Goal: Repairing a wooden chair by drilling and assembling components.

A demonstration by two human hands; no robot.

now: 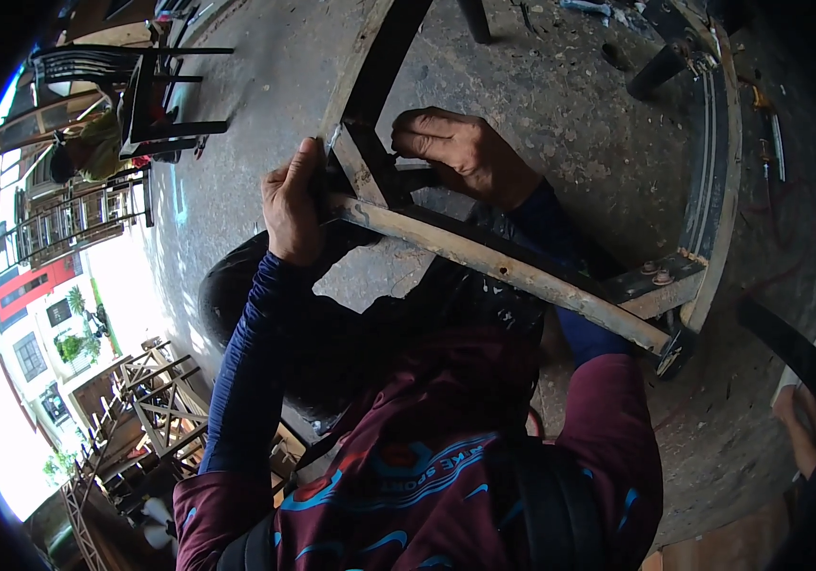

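Note:
A worn wooden frame with dark paint and pale bare edges lies across my lap, tilted, a diagonal corner block at its left joint and bolts on the right one. My left hand grips that left corner from outside, thumb along the member. My right hand is at the inner side of the same corner, fingers curled and pressed together beside a short dark piece; whatever they hold is hidden.
Stacked dark chairs, a person in yellow-green and wooden frames line the left side, by a bright opening. On the concrete floor lie tools at the right. Another person's bare limb shows at lower right.

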